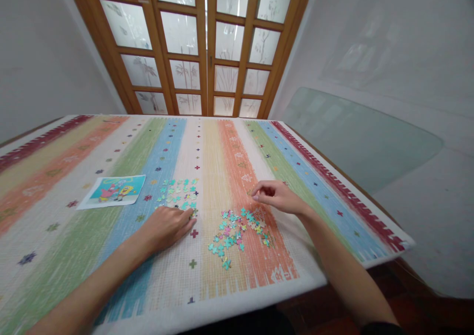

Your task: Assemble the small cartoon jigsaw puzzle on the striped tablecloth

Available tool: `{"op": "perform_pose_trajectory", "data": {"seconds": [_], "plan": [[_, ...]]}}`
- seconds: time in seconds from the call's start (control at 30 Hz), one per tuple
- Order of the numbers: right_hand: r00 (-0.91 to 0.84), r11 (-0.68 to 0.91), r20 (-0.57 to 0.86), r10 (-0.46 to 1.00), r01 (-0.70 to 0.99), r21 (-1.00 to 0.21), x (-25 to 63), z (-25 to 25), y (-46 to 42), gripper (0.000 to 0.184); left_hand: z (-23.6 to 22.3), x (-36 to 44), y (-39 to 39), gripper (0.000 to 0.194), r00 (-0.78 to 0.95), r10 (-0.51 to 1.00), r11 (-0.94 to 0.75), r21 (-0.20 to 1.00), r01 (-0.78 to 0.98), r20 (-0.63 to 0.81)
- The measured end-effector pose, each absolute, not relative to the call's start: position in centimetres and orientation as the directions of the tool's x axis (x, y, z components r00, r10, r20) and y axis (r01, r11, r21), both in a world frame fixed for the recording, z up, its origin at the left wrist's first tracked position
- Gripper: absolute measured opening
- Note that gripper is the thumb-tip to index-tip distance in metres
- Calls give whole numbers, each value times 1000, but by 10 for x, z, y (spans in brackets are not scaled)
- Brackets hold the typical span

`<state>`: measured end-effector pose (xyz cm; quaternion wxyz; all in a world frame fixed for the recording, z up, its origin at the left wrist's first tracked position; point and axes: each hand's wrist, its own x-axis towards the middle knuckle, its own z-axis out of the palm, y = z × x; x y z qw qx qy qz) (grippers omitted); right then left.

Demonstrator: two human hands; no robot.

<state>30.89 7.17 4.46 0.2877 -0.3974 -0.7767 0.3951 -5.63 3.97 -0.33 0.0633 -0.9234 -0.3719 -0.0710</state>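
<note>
Striped cloth [66, 256] in red, orange, green and blue covers a table where a person's two bare hands work among small puzzle pieces. The left hand [172, 225] lies low over the cloth, back up, its forearm slanting in from the lower left and its fingers stretched toward the right. Its grip is loose, fingertips down at the near edge of the spread-out pieces [179, 192], which sit in rough rows; whether a piece is under them cannot be told. The right hand [277, 196] is above the orange stripe, just beyond the loose pile [231, 231], its forearm coming up from the lower right. Its fingers curl inward, with thumb and forefinger close together at the left; whether they pinch a piece cannot be made out. Teal, pink and yellow pieces make up that pile, which lies between the forearms, nearer the table's front edge. To the left of the spread-out pieces, a cartoon picture [117, 192] lies flat on the cloth. Wooden doors [207, 54] with glass panes stand beyond the table.
</note>
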Motion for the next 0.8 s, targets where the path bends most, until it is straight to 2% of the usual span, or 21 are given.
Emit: {"op": "perform_pose_trajectory", "data": {"seconds": [0.2,0.27,0.37,0.47,0.63,0.73,0.8], "plan": [[-762,435,-146,632,503,-747,323,51,72,15,-3,-58,40,37,702,693,-702,-69,709,165],[-786,434,-236,571,533,-726,323,50,71,17,-3,-58,41,37,697,698,-695,-81,715,163],[-766,438,-321,556,599,-670,320,48,71,21,-3,-58,41,37,701,695,-698,-83,711,162],[-742,447,-352,571,640,-625,317,46,71,20,-5,-59,41,36,700,693,-701,-65,710,169],[-745,429,-349,569,631,-646,322,46,72,11,-4,-60,42,34,704,656,-726,-31,688,271],[-756,417,-337,561,610,-674,325,48,71,9,2,-55,38,33,733,540,-793,-41,608,415],[-770,425,-279,574,571,-702,321,50,69,6,7,-46,31,30,745,442,-852,-24,522,499]]}}
